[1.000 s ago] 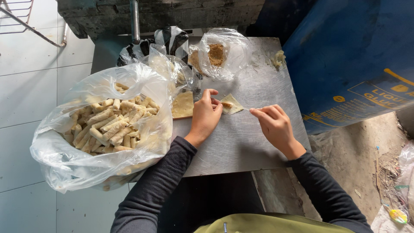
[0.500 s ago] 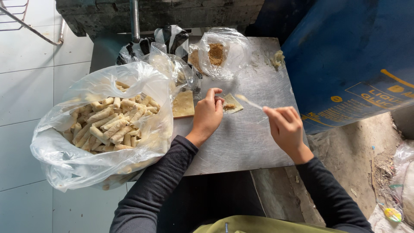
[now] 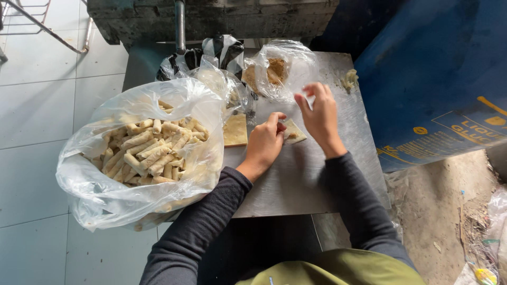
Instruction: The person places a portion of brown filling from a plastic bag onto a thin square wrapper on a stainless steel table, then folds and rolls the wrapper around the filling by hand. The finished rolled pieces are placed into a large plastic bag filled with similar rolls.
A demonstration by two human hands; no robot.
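Note:
My left hand (image 3: 264,143) presses its fingertips on a small pale dough wrapper (image 3: 294,132) that lies on the metal table (image 3: 306,179). My right hand (image 3: 319,117) hovers just above and to the right of the wrapper, close to a clear bag of brown filling (image 3: 277,68). Its fingers are pinched on what looks like a thin pale stick, mostly hidden by the hand. A stack of square wrappers (image 3: 235,130) lies just left of my left hand.
A big clear plastic bag of finished rolls (image 3: 142,153) fills the table's left end. More bags, one black-and-white (image 3: 211,55), stand at the back. A lump of paste (image 3: 348,80) sits at the far right edge. A blue barrel (image 3: 438,79) stands close on the right.
My right hand has moved from the right of the table up and left toward the filling bag. My left hand has stayed on the wrapper.

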